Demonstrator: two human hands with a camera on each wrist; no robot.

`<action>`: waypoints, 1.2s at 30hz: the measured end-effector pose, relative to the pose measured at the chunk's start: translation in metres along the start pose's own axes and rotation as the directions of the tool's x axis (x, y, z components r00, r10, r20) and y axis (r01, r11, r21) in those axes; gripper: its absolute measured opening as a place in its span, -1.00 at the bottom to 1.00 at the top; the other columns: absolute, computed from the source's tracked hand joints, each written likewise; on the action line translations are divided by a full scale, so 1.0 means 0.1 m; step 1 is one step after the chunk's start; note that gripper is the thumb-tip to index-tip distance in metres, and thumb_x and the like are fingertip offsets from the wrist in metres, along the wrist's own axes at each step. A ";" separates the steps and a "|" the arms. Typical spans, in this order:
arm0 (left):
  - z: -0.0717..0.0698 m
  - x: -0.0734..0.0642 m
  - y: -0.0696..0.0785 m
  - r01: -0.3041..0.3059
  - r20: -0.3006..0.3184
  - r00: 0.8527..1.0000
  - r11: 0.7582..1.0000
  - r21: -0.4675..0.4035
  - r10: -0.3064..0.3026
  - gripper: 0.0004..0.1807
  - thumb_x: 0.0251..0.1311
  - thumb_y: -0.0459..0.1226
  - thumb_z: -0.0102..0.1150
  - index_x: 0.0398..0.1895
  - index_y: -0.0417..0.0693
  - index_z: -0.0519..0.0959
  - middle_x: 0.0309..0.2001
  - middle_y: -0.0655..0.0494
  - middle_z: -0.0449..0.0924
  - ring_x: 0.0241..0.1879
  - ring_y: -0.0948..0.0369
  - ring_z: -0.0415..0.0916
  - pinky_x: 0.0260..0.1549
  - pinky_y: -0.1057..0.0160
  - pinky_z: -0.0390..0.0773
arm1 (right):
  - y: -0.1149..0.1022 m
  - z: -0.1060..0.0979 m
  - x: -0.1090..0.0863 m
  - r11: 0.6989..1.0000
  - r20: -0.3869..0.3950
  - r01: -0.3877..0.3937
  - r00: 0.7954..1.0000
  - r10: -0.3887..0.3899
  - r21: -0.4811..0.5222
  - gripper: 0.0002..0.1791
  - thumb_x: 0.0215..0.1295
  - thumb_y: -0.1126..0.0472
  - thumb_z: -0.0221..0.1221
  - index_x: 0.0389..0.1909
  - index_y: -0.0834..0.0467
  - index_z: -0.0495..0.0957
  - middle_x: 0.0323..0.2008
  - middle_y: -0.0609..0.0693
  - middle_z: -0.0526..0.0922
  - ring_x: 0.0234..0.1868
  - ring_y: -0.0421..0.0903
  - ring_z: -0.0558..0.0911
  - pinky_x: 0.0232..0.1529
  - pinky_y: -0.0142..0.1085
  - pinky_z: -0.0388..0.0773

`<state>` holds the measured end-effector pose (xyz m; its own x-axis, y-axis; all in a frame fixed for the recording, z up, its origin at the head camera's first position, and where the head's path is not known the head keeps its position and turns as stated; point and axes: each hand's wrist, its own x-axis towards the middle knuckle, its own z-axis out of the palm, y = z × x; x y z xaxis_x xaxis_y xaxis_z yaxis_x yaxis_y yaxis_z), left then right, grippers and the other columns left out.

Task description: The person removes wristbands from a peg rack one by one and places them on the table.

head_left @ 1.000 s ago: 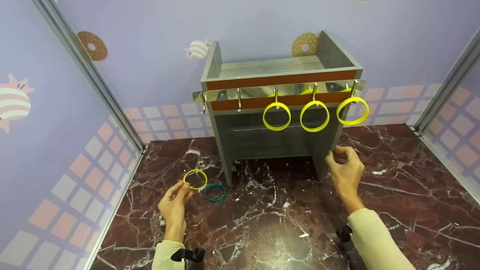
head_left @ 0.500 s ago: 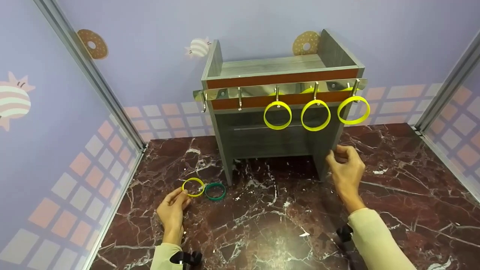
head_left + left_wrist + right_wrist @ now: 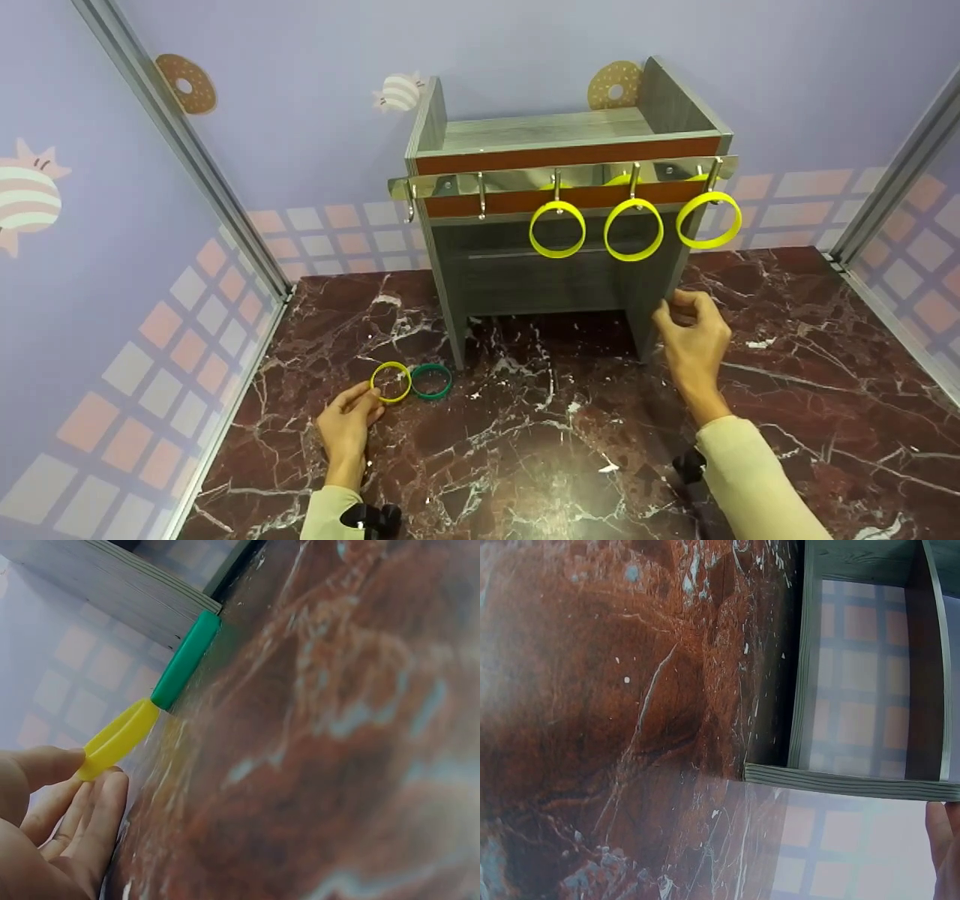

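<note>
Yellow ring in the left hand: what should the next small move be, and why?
Probably lower the near side of the yellow ring onto the table. The left wrist view shows it tilted, that side raised and pinched by the left hand, while its far side is beside the green ring, touching or nearly so.

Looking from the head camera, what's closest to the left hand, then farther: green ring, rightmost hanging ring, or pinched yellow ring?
1. Pinched yellow ring: in the left hand.
2. Green ring: just right of that.
3. Rightmost hanging ring: high on the right.
</note>
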<state>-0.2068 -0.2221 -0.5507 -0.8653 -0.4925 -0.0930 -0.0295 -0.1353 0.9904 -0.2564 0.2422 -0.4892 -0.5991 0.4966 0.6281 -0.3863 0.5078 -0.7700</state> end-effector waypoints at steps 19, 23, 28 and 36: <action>0.05 -0.06 0.06 -0.166 -0.032 0.981 0.914 0.371 0.191 -0.74 0.28 -0.38 0.46 -0.02 -0.35 0.76 -0.14 -0.21 0.79 -0.35 0.11 0.80 -0.45 0.44 0.67 | 0.01 0.01 0.00 1.000 -0.020 -0.001 1.000 0.001 0.008 -0.87 0.18 0.51 0.35 -0.25 0.45 0.67 -0.32 0.24 0.76 -0.38 -0.52 0.61 -0.30 -0.49 0.67; 0.11 -0.10 0.10 -0.209 -0.024 0.971 0.898 0.386 0.237 -0.73 0.28 -0.34 0.48 -0.01 -0.30 0.77 -0.09 -0.20 0.79 -0.23 0.06 0.81 -0.39 0.49 0.64 | 0.02 0.02 0.00 1.000 -0.021 0.004 1.000 -0.003 0.016 -0.87 0.18 0.51 0.35 -0.25 0.46 0.66 -0.32 0.26 0.75 -0.38 -0.51 0.61 -0.30 -0.55 0.64; 0.25 -0.11 0.16 -0.294 0.018 0.951 0.882 0.369 0.309 -0.71 0.27 -0.34 0.49 0.02 -0.27 0.77 -0.04 -0.15 0.79 -0.10 -0.01 0.79 -0.26 0.54 0.59 | 0.02 0.01 0.00 1.000 -0.013 0.010 1.000 -0.010 0.008 -0.86 0.19 0.50 0.36 -0.24 0.45 0.66 -0.30 0.24 0.76 -0.37 -0.52 0.61 -0.29 -0.49 0.67; 0.53 -0.12 0.34 -0.361 0.114 0.932 0.904 0.230 0.344 -0.66 0.26 -0.29 0.53 0.07 -0.21 0.76 0.00 -0.13 0.78 -0.04 0.03 0.78 -0.17 0.45 0.67 | 0.03 0.02 -0.01 1.000 -0.019 0.013 1.000 -0.013 0.002 -0.87 0.19 0.50 0.35 -0.25 0.45 0.66 -0.30 0.24 0.76 -0.37 -0.44 0.64 -0.28 -0.47 0.68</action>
<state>-0.2235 -0.1753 -0.5104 -0.8736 -0.4079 0.2654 0.1709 0.2535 0.9521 -0.2581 0.2417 -0.4923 -0.5803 0.5035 0.6400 -0.3953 0.5130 -0.7620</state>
